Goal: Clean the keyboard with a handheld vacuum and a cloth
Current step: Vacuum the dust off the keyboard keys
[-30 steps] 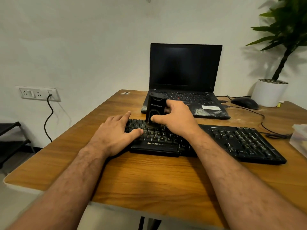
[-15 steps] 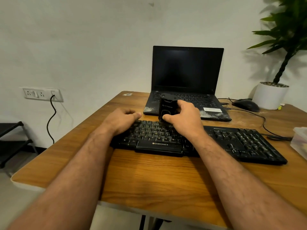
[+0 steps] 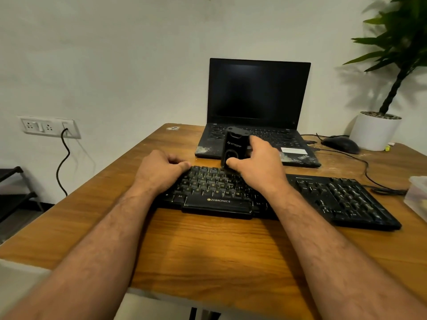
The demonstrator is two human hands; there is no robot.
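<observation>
Head cam – right hand [image 3: 258, 167] grips vacuum [image 3: 234, 147] upright on keyboard [image 3: 217, 188] top row – left hand [image 3: 161, 169] curled on keyboard's left end, holding nothing.

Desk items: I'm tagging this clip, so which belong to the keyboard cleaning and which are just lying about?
In use:
keyboard
handheld vacuum
right hand
left hand

Lying about:
laptop
mouse
potted plant
plastic box

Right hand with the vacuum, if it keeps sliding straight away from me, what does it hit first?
Probably the laptop. The right hand holds the handheld vacuum upright at the keyboard's far edge, and the laptop's front edge lies just beyond; the exact gap is unclear.
</observation>
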